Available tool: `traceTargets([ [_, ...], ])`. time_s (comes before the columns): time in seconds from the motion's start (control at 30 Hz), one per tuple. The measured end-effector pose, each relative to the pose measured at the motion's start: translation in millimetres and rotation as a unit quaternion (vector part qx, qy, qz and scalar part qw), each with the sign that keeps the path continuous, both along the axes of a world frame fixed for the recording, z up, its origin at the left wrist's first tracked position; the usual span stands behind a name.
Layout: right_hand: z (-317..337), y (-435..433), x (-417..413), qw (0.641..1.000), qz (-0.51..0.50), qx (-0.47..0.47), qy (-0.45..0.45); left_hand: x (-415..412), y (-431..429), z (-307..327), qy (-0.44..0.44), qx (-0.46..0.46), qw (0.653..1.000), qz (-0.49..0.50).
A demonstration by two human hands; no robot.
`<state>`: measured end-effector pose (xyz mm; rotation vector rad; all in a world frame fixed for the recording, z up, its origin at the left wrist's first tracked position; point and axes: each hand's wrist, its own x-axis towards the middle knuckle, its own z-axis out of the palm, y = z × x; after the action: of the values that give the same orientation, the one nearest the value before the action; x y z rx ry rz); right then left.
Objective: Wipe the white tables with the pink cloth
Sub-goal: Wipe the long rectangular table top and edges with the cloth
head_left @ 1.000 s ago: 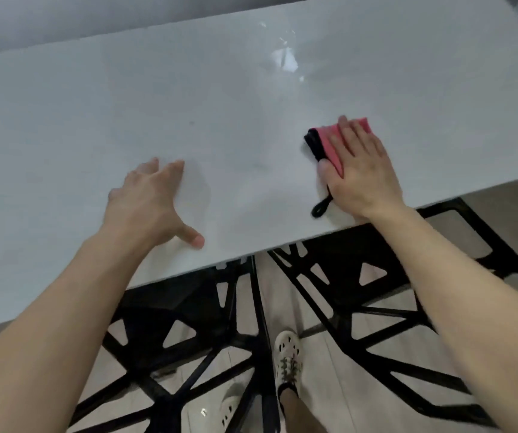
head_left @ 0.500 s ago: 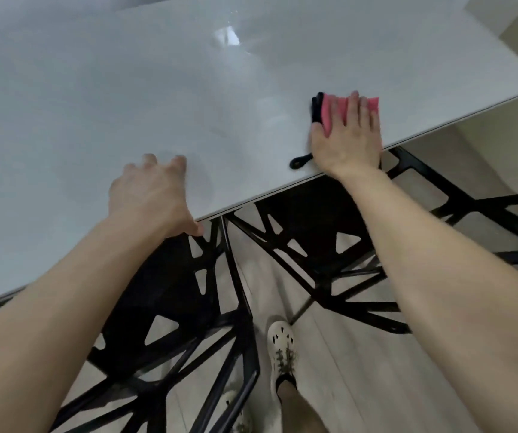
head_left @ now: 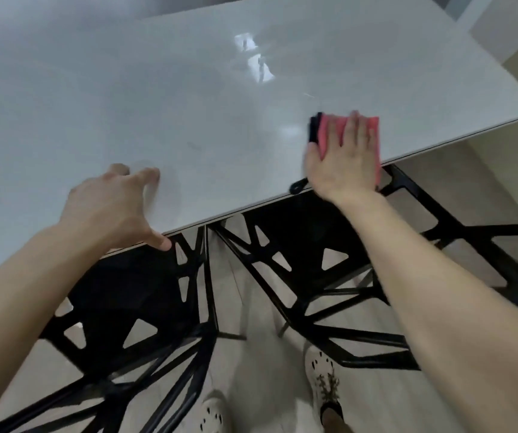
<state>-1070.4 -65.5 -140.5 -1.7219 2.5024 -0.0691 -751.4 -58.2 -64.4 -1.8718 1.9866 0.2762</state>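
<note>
The pink cloth point(head_left: 329, 135) lies flat on the white table point(head_left: 189, 89), out at about three o'clock from where the person stands. It sits just inside the near edge and not far from the right-hand corner. A black trim runs down its nine o'clock side, and a black loop point(head_left: 296, 186) trails at its seven o'clock, right on the table's lip. The right hand point(head_left: 343, 164) covers most of the cloth, fingers straight and together, pressing down with the palm and gripping nothing.

I'd say this is an edge pass. To do it well, the palm should stay flat and the weight even so the cloth doesn't bunch. The stroke ought to run along the lip, not off it, since the cloth's five o'clock corner already reaches the edge. That loop could drag or catch.

At nine o'clock from the cloth, well apart, the left hand point(head_left: 108, 204) braces on the table, fingers spread, thumb hooked over the near edge, holding nothing. A good prop for leaning in.

A faint smudge point(head_left: 193, 145) shows between the hands, toward eleven o'clock of the left one. It looks worth a stroke. Two black chairs point(head_left: 133, 295) stand tucked below the edge.
</note>
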Motion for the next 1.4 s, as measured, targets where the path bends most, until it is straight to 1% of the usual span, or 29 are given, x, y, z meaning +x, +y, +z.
traceTargets([
  [0.03, 0.3, 1.9, 40.2, 0.996, 0.094, -0.003, -0.009, -4.5, -2.4, 2.9, 0.009, 0.017, 1.000, 0.011],
  [0.1, -0.1, 15.3, 101.3, 0.963, 0.266, 0.014, -0.049, -16.6, -8.7, 13.2, 0.031, 0.045, 0.997, 0.047],
  [0.13, 1.8, 19.2, 106.3, 0.940, 0.336, 0.026, -0.057, -22.7, -13.3, 18.4, 0.036, 0.049, 0.996, 0.067],
  [0.17, 4.2, 16.4, 90.9, 0.918, 0.390, 0.032, -0.065, -29.6, -18.6, 23.1, 0.041, 0.042, 0.995, 0.083],
  [0.2, 5.2, 8.7, 62.7, 0.905, 0.420, 0.030, -0.063, -37.8, -24.2, 26.2, 0.046, 0.025, 0.995, 0.086],
  [0.23, 4.2, -5.5, 25.9, 0.906, 0.417, 0.024, -0.060, -46.9, -28.7, 27.5, 0.048, 0.003, 0.996, 0.079],
  [0.27, 5.0, -23.3, -14.4, 0.923, 0.381, 0.019, -0.053, -56.1, -32.2, 26.1, 0.048, -0.017, 0.996, 0.073],
  [0.33, 13.0, -59.3, -87.8, 0.967, 0.249, 0.029, -0.043, -76.4, -37.1, 22.7, 0.060, -0.020, 0.995, 0.074],
  [0.37, 18.6, -74.1, -110.1, 0.977, 0.206, 0.042, -0.048, -85.6, -40.0, 21.2, 0.071, -0.011, 0.994, 0.082],
  [0.43, 26.0, -90.5, -118.8, 0.975, 0.200, 0.070, -0.060, -98.7, -47.8, 20.4, 0.085, 0.011, 0.991, 0.100],
  [0.5, 24.5, -88.9, -108.6, 0.977, 0.196, 0.054, -0.058, -104.9, -56.6, 21.6, 0.080, 0.024, 0.991, 0.105],
  [0.6, 7.6, -71.1, -86.1, 0.996, 0.077, 0.011, -0.046, -107.5, -57.5, 22.7, 0.062, 0.041, 0.991, 0.107],
  [0.63, 2.5, -66.2, -73.4, 0.997, 0.066, 0.003, -0.037, -107.4, -59.7, 22.1, 0.055, 0.042, 0.992, 0.106],
  [0.67, -1.2, -60.0, -58.4, 0.995, 0.096, -0.002, -0.035, -107.0, -61.6, 20.2, 0.050, 0.044, 0.992, 0.103],
  [0.7, -2.5, -52.2, -44.4, 0.984, 0.171, 0.001, -0.051, -106.2, -63.0, 17.8, 0.050, 0.046, 0.993, 0.100],
  [0.77, -0.6, -37.5, -27.4, 0.929, 0.358, 0.015, -0.092, -105.7, -64.5, 16.0, 0.051, 0.053, 0.993, 0.096],
  [0.8, 4.3, -35.0, -26.0, 0.905, 0.409, 0.022, -0.112, -105.7, -65.2, 16.4, 0.052, 0.056, 0.993, 0.095],
  [0.83, 7.3, -36.4, -25.6, 0.904, 0.407, 0.018, -0.132, -105.7, -65.8, 16.8, 0.054, 0.056, 0.992, 0.097],
  [0.87, 8.8, -40.3, -23.1, 0.923, 0.358, 0.005, -0.143, -105.7, -66.0, 16.3, 0.057, 0.057, 0.992, 0.102],
  [0.9, 9.1, -46.7, -16.8, 0.947, 0.285, -0.006, -0.146, -105.7, -66.2, 16.2, 0.059, 0.055, 0.991, 0.107],
  [0.93, 8.1, -55.1, -5.3, 0.966, 0.217, -0.002, -0.140, -105.7, -66.9, 15.9, 0.059, 0.053, 0.991, 0.109],
  [0.97, 5.9, -62.5, 9.8, 0.977, 0.173, 0.009, -0.121, -105.3, -67.7, 15.0, 0.060, 0.050, 0.991, 0.109],
  [1.0, 3.2, -66.9, 25.0, 0.983, 0.159, 0.015, -0.096, -105.0, -68.3, 13.8, 0.061, 0.047, 0.991, 0.107],
  [1.03, 1.3, -65.7, 37.8, 0.983, 0.165, 0.014, -0.082, -104.8, -68.0, 12.4, 0.063, 0.045, 0.991, 0.106],
  [1.1, -2.0, -47.3, 52.5, 0.974, 0.210, 0.016, -0.086, -103.4, -67.8, 10.1, 0.059, 0.043, 0.992, 0.106],
  [1.17, -0.9, -18.9, 46.4, 0.951, 0.294, 0.017, -0.094, -101.0, -67.0, 7.9, 0.050, 0.042, 0.992, 0.103],
  [1.23, -0.1, -22.2, 24.9, 0.927, 0.362, 0.016, -0.093, -97.9, -66.7, 6.6, 0.048, 0.044, 0.993, 0.097],
  [1.3, -3.0, -71.3, -6.1, 0.929, 0.366, 0.015, -0.061, -96.4, -67.0, 5.4, 0.048, 0.049, 0.993, 0.092],
  [1.4, 8.1, -159.4, -44.0, 0.955, 0.292, 0.043, 0.006, -97.5, -67.4, 4.3, 0.049, 0.044, 0.994, 0.090],
])
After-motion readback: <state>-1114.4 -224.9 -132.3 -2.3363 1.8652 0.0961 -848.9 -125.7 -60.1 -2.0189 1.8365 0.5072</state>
